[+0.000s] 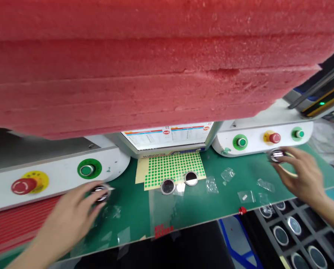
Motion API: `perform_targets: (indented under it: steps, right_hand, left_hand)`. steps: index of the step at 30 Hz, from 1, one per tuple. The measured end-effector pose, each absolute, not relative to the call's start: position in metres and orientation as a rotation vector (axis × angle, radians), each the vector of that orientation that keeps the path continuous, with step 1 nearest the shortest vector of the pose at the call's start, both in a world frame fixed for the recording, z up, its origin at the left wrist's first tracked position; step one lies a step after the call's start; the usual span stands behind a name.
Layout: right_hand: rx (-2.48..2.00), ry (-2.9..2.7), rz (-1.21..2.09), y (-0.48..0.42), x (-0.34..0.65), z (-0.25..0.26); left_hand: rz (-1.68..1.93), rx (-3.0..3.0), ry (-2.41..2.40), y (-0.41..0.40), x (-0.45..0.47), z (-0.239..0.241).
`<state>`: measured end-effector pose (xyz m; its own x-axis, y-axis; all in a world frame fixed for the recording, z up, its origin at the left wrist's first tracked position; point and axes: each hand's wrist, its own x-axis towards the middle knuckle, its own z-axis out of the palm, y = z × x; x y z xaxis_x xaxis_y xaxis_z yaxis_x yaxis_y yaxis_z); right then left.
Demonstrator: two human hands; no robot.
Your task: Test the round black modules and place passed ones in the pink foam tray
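My left hand (68, 218) is closed on a small round dark-faced disc with a shiny rim (101, 192), over the left part of the green tabletop. On the right, my right hand (302, 173) pinches another round shiny-rimmed disc (277, 155) between thumb and fingers, below the control buttons. Between the hands lie two more discs: one (168, 186) beside a clear sheet, the other (191, 178) on the lower edge of a sheet of green dot stickers (172, 168). Crumpled clear film (211, 185) lies to the right of them.
Large red foam slabs (155, 74) fill the upper view and partly cover a monitor (169, 138). White control panels carry a red stop button (24, 185) and green buttons (241, 142). Below the green table's (194, 205) front edge, a dark compartment tray (292, 228) holds several discs.
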<state>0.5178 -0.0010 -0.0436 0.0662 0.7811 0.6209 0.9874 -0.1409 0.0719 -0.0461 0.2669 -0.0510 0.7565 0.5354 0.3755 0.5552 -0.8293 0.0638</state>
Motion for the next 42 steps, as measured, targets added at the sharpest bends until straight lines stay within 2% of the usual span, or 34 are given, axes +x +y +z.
perform_targets:
  steps: [3, 9, 16, 21, 27, 31, 34, 38, 42]
  right_hand:
    - [-2.066, -1.875, -0.337, -0.009, 0.502, -0.062]
    - [-2.081, -1.869, -0.095, -0.012, 0.512, -0.078]
    - [-2.011, -1.881, -0.196, 0.023, 0.455, -0.051]
    - [-1.814, -2.123, 0.157, 0.087, 0.361, -0.046]
    - [-1.892, -2.130, 0.183, 0.117, 0.318, -0.061]
    - [-1.856, -2.164, 0.196, 0.117, 0.320, -0.061]
    - [-1.745, -2.208, 0.230, 0.115, 0.324, -0.059]
    - [-1.683, -2.195, 0.251, 0.112, 0.329, -0.064]
    - [-1.710, -2.212, 0.255, 0.112, 0.330, -0.067]
  left_hand:
    - [-0.504, -2.981, -0.732, 0.249, -0.015, -0.079]
    - [-0.402, -3.047, -0.827, 0.242, 0.000, -0.081]
    - [-0.415, -3.078, -0.854, 0.218, 0.044, -0.051]
    - [-0.438, -3.096, -0.848, 0.203, 0.095, -0.062]
    - [-0.547, -3.164, -0.819, 0.199, 0.097, -0.071]
    - [-0.723, -3.062, -0.725, 0.207, 0.059, -0.041]
    - [-0.829, -2.779, -0.998, 0.236, 0.012, -0.004]
    - [-0.604, -2.567, -1.467, 0.306, -0.043, 0.040]
    - [-0.540, -2.514, -1.620, 0.385, -0.067, 0.063]
